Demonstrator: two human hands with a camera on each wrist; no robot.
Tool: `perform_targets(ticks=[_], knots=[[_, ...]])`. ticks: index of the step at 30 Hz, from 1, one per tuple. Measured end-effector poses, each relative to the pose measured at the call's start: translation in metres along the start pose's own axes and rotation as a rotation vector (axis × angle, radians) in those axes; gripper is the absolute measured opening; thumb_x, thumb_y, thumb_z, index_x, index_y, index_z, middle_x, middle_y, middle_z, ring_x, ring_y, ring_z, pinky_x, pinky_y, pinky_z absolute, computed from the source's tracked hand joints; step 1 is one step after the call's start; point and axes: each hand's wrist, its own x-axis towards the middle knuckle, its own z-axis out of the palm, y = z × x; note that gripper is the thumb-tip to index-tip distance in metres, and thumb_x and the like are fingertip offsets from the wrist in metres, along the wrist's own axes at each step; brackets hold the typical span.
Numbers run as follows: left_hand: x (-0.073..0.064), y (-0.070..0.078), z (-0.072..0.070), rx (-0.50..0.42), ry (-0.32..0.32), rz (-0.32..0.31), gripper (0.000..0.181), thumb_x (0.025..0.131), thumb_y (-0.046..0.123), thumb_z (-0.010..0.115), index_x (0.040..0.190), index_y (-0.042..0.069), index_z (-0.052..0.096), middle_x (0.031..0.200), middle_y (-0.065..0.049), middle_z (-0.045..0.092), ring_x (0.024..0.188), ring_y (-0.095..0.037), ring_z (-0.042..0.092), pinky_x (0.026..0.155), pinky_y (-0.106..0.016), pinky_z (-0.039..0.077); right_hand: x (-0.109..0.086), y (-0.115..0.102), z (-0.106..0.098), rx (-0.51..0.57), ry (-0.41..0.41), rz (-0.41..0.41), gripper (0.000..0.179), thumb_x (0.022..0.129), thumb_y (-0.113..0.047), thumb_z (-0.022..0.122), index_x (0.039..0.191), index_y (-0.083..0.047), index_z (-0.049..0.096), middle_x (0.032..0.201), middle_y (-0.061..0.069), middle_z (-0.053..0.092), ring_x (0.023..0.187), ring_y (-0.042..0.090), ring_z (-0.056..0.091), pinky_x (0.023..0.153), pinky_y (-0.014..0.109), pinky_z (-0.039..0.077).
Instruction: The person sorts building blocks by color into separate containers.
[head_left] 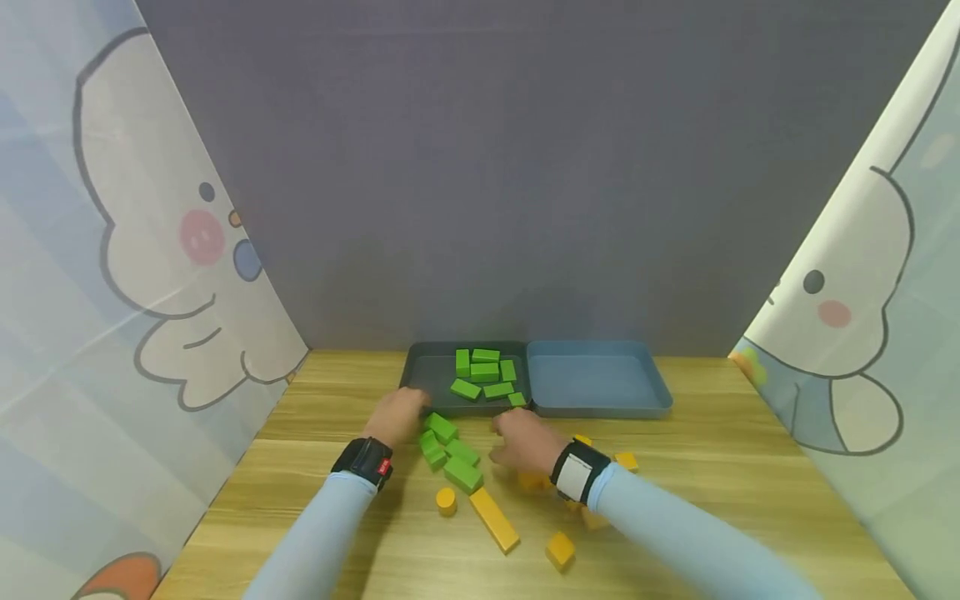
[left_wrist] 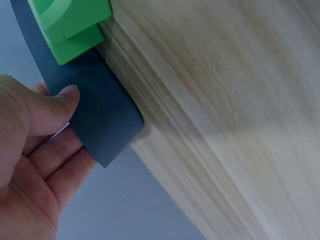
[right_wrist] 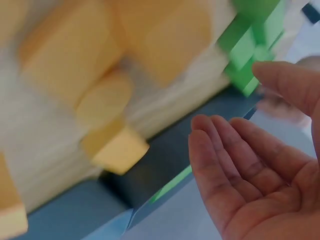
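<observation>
My left hand [head_left: 397, 417] grips the near left corner of a dark grey tray [head_left: 426, 377]. In the left wrist view the thumb lies against the tray's wall [left_wrist: 107, 112], with fingers behind the edge. Several green blocks [head_left: 484, 372] lie inside this tray. Just in front of it, more green blocks [head_left: 462, 475] are clustered on the table between my hands. My right hand [head_left: 528, 442] hovers by the tray's near right corner, over some yellow blocks. The right wrist view shows its fingers [right_wrist: 212, 162] slightly bent, thumb apart, holding nothing.
A blue-grey tray [head_left: 592, 375] stands against the dark tray's right side. On the wooden table [head_left: 300, 500] lie a long yellow block [head_left: 495, 521], a yellow cylinder [head_left: 446, 502] and a yellow cube [head_left: 560, 551]. Behind the trays rises a grey panel [head_left: 480, 208].
</observation>
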Motion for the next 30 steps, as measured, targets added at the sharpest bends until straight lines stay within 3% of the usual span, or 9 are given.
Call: perform_targets(ticks=[3,6,9,13,19,30], knots=[[0.001,0.001,0.001,0.016,-0.013,0.000,0.026,0.079,-0.006,0.079,0.098,0.011,0.080,0.097,-0.005,0.080,0.088,-0.026,0.075,0.081,-0.041,0.064,-0.005,-0.012,0.007,0.054,-0.053,0.001,0.035,0.084,-0.016,0.078,0.114,0.001,0.076,0.109,0.013,0.078,0.087,0.018,0.072,0.077,0.033,0.063],[0.000,0.004,0.000,0.020,-0.010,0.005,0.024,0.080,-0.007,0.078,0.096,0.011,0.080,0.096,-0.005,0.080,0.088,-0.026,0.074,0.081,-0.041,0.063,-0.008,-0.022,0.012,0.087,-0.092,-0.005,0.031,0.082,-0.017,0.080,0.108,-0.001,0.077,0.094,0.005,0.076,0.071,0.009,0.058,0.063,0.023,0.052],[-0.002,0.005,-0.003,0.010,-0.001,0.006,0.024,0.080,-0.008,0.077,0.096,0.009,0.080,0.096,-0.007,0.080,0.088,-0.027,0.074,0.081,-0.042,0.063,-0.007,-0.028,0.017,0.055,-0.091,-0.030,0.020,0.081,-0.023,0.083,0.091,-0.007,0.077,0.074,-0.004,0.064,0.062,0.006,0.046,0.056,0.019,0.040],[-0.005,0.007,-0.007,0.002,-0.017,-0.004,0.025,0.081,-0.009,0.075,0.099,0.008,0.080,0.098,-0.007,0.080,0.090,-0.028,0.074,0.082,-0.044,0.063,-0.008,-0.034,0.024,0.020,-0.083,-0.022,0.025,0.081,-0.030,0.086,0.072,-0.018,0.066,0.062,-0.010,0.051,0.059,0.005,0.043,0.056,0.019,0.035],[-0.005,0.007,-0.007,0.002,-0.029,-0.009,0.025,0.081,-0.008,0.075,0.099,0.009,0.080,0.097,-0.007,0.080,0.090,-0.028,0.075,0.082,-0.044,0.063,-0.007,-0.041,0.030,0.036,-0.100,-0.006,0.027,0.081,-0.032,0.086,0.072,-0.020,0.064,0.063,-0.012,0.054,0.058,0.003,0.047,0.052,0.018,0.042],[-0.002,0.005,-0.004,0.020,-0.043,-0.018,0.024,0.078,-0.004,0.081,0.096,0.012,0.079,0.093,-0.004,0.079,0.086,-0.025,0.074,0.077,-0.041,0.063,-0.002,-0.043,0.040,0.005,-0.062,0.010,0.030,0.082,-0.032,0.084,0.069,-0.020,0.060,0.064,-0.010,0.054,0.055,0.003,0.047,0.049,0.017,0.041]])
